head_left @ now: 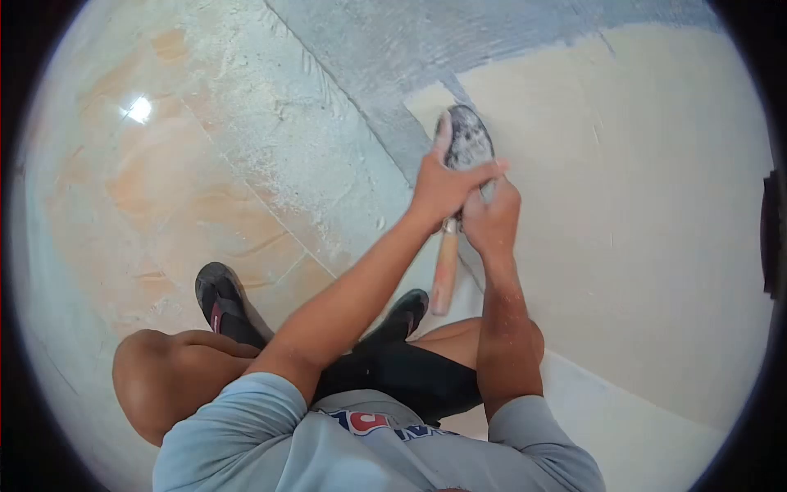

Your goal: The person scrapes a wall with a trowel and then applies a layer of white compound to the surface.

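Both hands are closed around a trowel (444, 275) whose wooden handle points back toward my body. Beyond my fingers shows its dark, rounded blade (470, 135), smeared with white paste. My left hand (447, 184) grips the left side, with one digit laid along the edge. On the right, my right hand (494, 215) holds on close to the handle's neck, its fingers curled and partly hidden. The hands meet over the middle of the tool, so that part is covered. Just behind it lies a cream-coated surface (623, 148).
A grey, uncoated strip (385, 49) borders the cream coating at the top. White dust and crumbs (279, 123) lie on the floor to the left, beside orange-stained tiles (197, 197). My dark shoes (217, 287) and bent knees are below. A dark object (769, 234) stands at the right edge.
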A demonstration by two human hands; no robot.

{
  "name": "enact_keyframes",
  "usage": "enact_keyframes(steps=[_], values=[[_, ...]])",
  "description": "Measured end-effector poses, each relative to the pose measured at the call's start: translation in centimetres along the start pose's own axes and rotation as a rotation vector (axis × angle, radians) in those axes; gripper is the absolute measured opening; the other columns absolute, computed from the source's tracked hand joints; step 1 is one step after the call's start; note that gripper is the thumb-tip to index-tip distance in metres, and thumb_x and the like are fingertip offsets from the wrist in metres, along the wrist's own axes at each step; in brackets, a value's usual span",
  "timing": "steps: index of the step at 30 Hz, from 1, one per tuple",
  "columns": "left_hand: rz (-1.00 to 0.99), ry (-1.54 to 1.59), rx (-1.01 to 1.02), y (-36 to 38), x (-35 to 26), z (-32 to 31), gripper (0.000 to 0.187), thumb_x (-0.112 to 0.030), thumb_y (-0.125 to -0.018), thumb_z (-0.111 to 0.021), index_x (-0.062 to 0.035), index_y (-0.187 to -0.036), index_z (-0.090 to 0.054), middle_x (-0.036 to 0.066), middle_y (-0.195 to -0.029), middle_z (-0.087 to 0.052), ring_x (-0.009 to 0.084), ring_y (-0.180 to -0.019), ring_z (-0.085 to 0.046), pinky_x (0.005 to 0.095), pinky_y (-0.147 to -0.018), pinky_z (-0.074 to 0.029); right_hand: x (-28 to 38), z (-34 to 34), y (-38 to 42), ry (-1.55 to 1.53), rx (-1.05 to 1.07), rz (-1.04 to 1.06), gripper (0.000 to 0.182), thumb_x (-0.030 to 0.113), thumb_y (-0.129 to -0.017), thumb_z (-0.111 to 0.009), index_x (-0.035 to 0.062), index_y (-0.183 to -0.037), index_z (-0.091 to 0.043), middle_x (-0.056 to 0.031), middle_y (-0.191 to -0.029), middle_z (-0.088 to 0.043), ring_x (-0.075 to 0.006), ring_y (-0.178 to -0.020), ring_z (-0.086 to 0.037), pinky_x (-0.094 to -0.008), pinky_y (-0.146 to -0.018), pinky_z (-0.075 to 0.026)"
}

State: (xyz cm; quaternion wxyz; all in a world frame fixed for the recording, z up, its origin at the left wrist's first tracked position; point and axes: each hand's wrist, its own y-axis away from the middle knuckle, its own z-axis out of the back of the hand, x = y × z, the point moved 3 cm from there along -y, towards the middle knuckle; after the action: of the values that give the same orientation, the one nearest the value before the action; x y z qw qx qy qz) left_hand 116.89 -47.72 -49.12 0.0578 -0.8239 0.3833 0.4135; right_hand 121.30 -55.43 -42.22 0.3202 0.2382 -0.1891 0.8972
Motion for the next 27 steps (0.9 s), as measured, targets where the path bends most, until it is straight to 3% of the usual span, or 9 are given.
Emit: enact_keyframes(steps=[2, 5, 8, 14, 16, 19, 22, 23, 27], values=[[-0.056, 0.009, -0.021, -0.2, 0.1, 0.1, 0.120, -0.028, -0.073, -0.094, 0.0151, -0.157, -0.020, 0.024, -0.128, -0.064, 0.0206, -0.108, -0.065, 0.0300, -0.093, -0.054, 0.4, -0.2, -0.8, -0.043, 0.010, 0.000, 0.022, 0.011, -0.086, -0.063, -0.0086, -0.095, -0.065, -0.0300, -0.079, -0.067, -0.0500, -0.078, -0.067, -0.0503, -0.069, -0.052], [0.075, 0.026, 0.018, -0.5, -1.3, 1.0, 0.120, -0.029, -0.072, -0.094, 0.0155, -0.156, -0.020, 0.021, -0.121, -0.067, 0.0182, -0.100, -0.066, 0.0299, -0.088, -0.056, 0.1, -0.9, -0.9, 0.075, -0.001, 0.066, 0.023, 0.012, -0.086, -0.063, -0.0080, -0.097, -0.066, -0.0295, -0.080, -0.068, -0.0496, -0.080, -0.067, -0.0501, -0.069, -0.052], [0.069, 0.075, 0.000, -0.4, -1.3, 0.7, 0.120, -0.028, -0.072, -0.094, 0.0152, -0.156, -0.020, 0.021, -0.123, -0.067, 0.0184, -0.103, -0.066, 0.0299, -0.091, -0.054, 0.0, -0.7, -0.8, 0.100, 0.042, -0.026, 0.020, 0.008, -0.085, -0.059, -0.0084, -0.096, -0.065, -0.0273, -0.081, -0.069, -0.0418, -0.079, -0.070, -0.0463, -0.072, -0.053], [0.059, 0.024, -0.017, -1.0, -0.9, 1.1, 0.119, -0.028, -0.073, -0.094, 0.0146, -0.157, -0.021, 0.020, -0.127, -0.067, 0.0195, -0.110, -0.064, 0.0298, -0.097, -0.052, 0.5, -0.7, -1.5, 0.111, 0.047, -0.018, 0.022, 0.010, -0.086, -0.062, -0.0085, -0.097, -0.065, -0.0274, -0.082, -0.070, -0.0411, -0.079, -0.070, -0.0459, -0.073, -0.053], [0.100, 0.068, 0.047, -0.5, -2.7, 1.0, 0.111, -0.020, -0.080, -0.090, 0.0101, -0.160, -0.019, 0.014, -0.123, -0.066, 0.0150, -0.102, -0.063, 0.0281, -0.090, -0.054, 0.8, -0.9, -1.4, 0.079, 0.047, 0.021, 0.024, 0.012, -0.087, -0.062, -0.0090, -0.099, -0.065, -0.0312, -0.083, -0.068, -0.0491, -0.083, -0.069, -0.0506, -0.071, -0.053], [-0.043, -0.013, -0.022, -0.5, -0.3, 0.1, 0.113, -0.022, -0.079, -0.090, 0.0101, -0.160, -0.017, 0.014, -0.123, -0.066, 0.0144, -0.099, -0.064, 0.0272, -0.085, -0.055, 1.3, 0.2, -0.8, -0.011, 0.042, -0.051, 0.024, 0.013, -0.088, -0.062, -0.0085, -0.096, -0.066, -0.0301, -0.082, -0.069, -0.0480, -0.082, -0.070, -0.0492, -0.072, -0.054], [0.023, 0.057, -0.014, -1.1, 0.1, 0.3, 0.113, -0.020, -0.081, -0.089, 0.0091, -0.161, -0.014, 0.015, -0.123, -0.065, 0.0149, -0.099, -0.064, 0.0275, -0.085, -0.055, 1.2, 0.0, -1.5, 0.076, 0.055, 0.002, 0.023, 0.012, -0.087, -0.061, -0.0089, -0.095, -0.066, -0.0301, -0.082, -0.068, -0.0487, -0.083, -0.069, -0.0482, -0.072, -0.054], [0.063, 0.065, -0.023, -1.2, -0.7, 0.7, 0.122, -0.032, -0.072, -0.093, 0.0138, -0.158, -0.019, 0.020, -0.123, -0.067, 0.0212, -0.104, -0.066, 0.0299, -0.092, -0.054, 0.6, -0.6, -1.9, 0.082, 0.075, -0.044, 0.022, 0.011, -0.086, -0.061, -0.0086, -0.095, -0.066, -0.0313, -0.083, -0.068, -0.0494, -0.084, -0.069, -0.0490, -0.072, -0.054], [0.077, 0.080, -0.014, -0.3, -0.7, -0.1, 0.118, -0.029, -0.073, -0.093, 0.0127, -0.158, -0.022, 0.019, -0.121, -0.068, 0.0186, -0.100, -0.066, 0.0290, -0.088, -0.055, 0.9, -0.1, -1.2, 0.051, 0.016, -0.025, 0.022, 0.012, -0.085, -0.062, -0.0081, -0.094, -0.066, -0.0315, -0.083, -0.068, -0.0497, -0.084, -0.069, -0.0504, -0.072, -0.053]])
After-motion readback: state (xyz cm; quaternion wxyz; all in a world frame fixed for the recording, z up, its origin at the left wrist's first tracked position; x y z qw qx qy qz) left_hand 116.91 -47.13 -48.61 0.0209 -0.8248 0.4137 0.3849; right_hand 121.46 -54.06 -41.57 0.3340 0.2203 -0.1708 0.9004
